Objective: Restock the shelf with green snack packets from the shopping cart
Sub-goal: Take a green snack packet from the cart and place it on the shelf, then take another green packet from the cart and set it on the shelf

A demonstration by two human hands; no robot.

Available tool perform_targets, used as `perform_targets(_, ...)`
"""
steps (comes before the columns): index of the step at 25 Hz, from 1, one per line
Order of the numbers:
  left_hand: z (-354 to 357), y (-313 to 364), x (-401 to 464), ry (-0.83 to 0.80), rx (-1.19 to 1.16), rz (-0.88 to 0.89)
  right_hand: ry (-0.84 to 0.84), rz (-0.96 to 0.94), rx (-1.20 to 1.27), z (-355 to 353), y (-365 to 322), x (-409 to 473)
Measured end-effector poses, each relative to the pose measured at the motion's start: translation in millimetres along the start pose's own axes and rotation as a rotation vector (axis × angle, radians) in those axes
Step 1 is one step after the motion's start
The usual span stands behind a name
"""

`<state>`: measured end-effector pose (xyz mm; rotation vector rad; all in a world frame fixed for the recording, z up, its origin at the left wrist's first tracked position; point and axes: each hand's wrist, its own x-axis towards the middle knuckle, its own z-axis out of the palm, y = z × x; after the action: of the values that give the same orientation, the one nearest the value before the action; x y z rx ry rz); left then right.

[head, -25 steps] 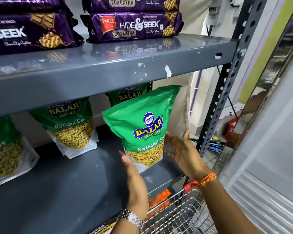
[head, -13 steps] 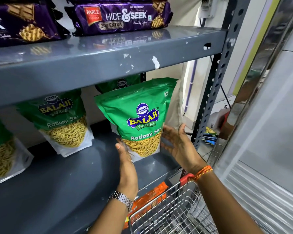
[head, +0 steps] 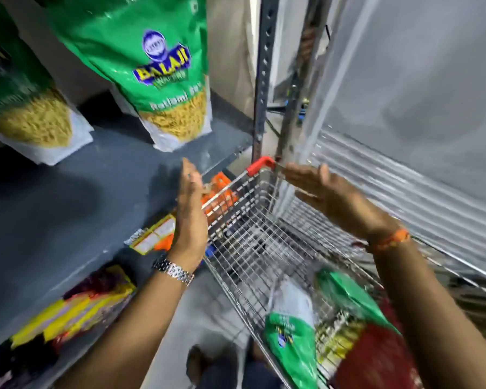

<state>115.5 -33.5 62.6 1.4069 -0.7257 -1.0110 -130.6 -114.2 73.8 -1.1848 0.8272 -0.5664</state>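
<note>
A green Balaji snack packet (head: 157, 68) stands upright on the grey shelf (head: 68, 197), leaning back, with nothing touching it. Another green packet (head: 26, 108) stands to its left. My left hand (head: 190, 211) is open, palm facing right, over the shelf's front edge by the cart's rim. My right hand (head: 331, 197) is open too, palm facing left, above the wire shopping cart (head: 264, 248). Both hands hold nothing. More green packets (head: 289, 341) lie in the cart's near end, below my right forearm.
Orange packets (head: 219, 192) and yellow-and-purple packets (head: 76, 313) sit on the lower shelf under the grey one. The perforated shelf upright (head: 264, 80) rises just behind the cart's red corner (head: 260, 164). A grey corrugated wall (head: 418, 136) closes the right side.
Both hands let go of the green packet, which now stands on the shelf, and drew back toward the cart. The view swung down to the cart.
</note>
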Motion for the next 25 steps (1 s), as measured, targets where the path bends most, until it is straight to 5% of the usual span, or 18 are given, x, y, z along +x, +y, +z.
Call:
perform_targets(7, 66.4, -94.2, -51.3, -0.714, 0.552, -0.411, 0.722, 0.155, -0.265, -21.4, 131.0, -161.0)
perform_targets(11, 126.9, -144.6, -68.6, -1.038, 0.816, -0.243, 0.779, 0.259, -0.591, -30.7, 175.6, -202.0)
perform_targets(16, 162.5, -159.7, -78.4, -1.092, 0.942, -0.053, 0.54, 0.403, -0.909, -44.9, 186.9, -202.4)
perform_targets(20, 165.0, -163.1, -81.3, -1.03, 0.953, -0.03, 0.639, 0.509, -1.112, -41.1, 192.9, -199.2)
perform_targets(25, 153.8, -143.3, -59.7, -0.912, 0.923, 0.046, 0.669, 0.391, -1.156, -20.3, 170.3, -175.9)
